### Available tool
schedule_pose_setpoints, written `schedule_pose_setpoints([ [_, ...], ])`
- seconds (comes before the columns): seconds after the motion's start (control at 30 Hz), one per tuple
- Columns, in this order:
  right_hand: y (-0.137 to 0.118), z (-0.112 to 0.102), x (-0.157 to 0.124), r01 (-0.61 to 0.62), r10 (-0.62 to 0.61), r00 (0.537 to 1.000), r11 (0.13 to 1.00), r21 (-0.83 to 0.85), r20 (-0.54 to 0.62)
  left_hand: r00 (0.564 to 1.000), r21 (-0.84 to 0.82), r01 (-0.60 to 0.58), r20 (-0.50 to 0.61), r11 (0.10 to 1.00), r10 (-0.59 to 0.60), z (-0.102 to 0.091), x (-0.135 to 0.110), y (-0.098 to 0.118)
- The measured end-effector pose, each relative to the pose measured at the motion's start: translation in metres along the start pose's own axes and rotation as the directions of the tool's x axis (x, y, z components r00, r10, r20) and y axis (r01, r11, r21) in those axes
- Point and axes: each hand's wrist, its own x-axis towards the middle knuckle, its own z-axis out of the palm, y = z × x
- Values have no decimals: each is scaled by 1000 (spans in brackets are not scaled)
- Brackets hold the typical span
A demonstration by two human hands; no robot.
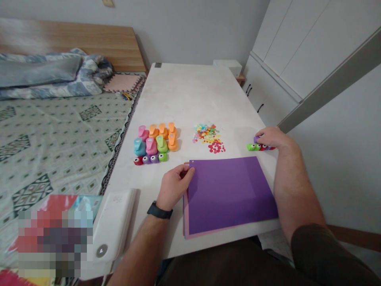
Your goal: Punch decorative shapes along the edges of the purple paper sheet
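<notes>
A purple sheet of paper [229, 194] lies on top of a stack of coloured paper, with a small hole punched near its upper left corner. My left hand [177, 182] pinches the sheet's left edge just below that corner. Off to the right, my right hand [272, 137] has its fingers closed on a small purple craft punch [256, 140]. Beneath those fingers is a row of small green and red craft punches [258, 147], partly covered by the hand. Punched paper confetti [206, 133] is heaped beyond the paper, red pieces [216, 147] nearest.
Several larger pink, orange, blue and green punches [151, 146] stand at the left, with small ones [154, 159] in front. A white machine [114, 222] occupies the near left corner of the white table [190, 91]. A bed [65, 135] flanks the table; cabinets [276, 71] stand right.
</notes>
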Motion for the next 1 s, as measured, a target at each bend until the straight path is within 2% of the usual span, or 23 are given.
schedule_pose_setpoints([
  [0.27, 0, 2, 3, -8, 9, 999, 1000, -29, 41, 1000, -19, 3, 8, 1000, -3, 0, 0, 0],
  [0.43, -3, -2, -2, -2, 3, 997, 1000, 1, -81, 1000, -12, -1, -1, 1000, 1, 0, 0, -1],
  [0.57, -20, -13, -8, 104, -79, 983, 983, 149, -165, 1000, -31, 11, 5, 999, -11, 0, 0, 1],
  [0.67, -53, -23, -16, 230, -172, 954, 946, 228, -247, 1000, -41, 13, 2, 999, -13, -1, -1, 4],
  [0.83, -136, -29, -39, 483, -351, 856, 804, 346, -380, 1000, -70, 2, -15, 998, -3, -2, -2, 7],
  [0.93, -188, -27, -48, 588, -453, 804, 702, 401, -386, 1000, -66, -7, -21, 998, 6, -1, -3, 6],
  [1.0, -220, -25, -50, 643, -531, 765, 663, 383, -364, 999, -44, -28, -27, 999, 27, -1, -3, 5],
])
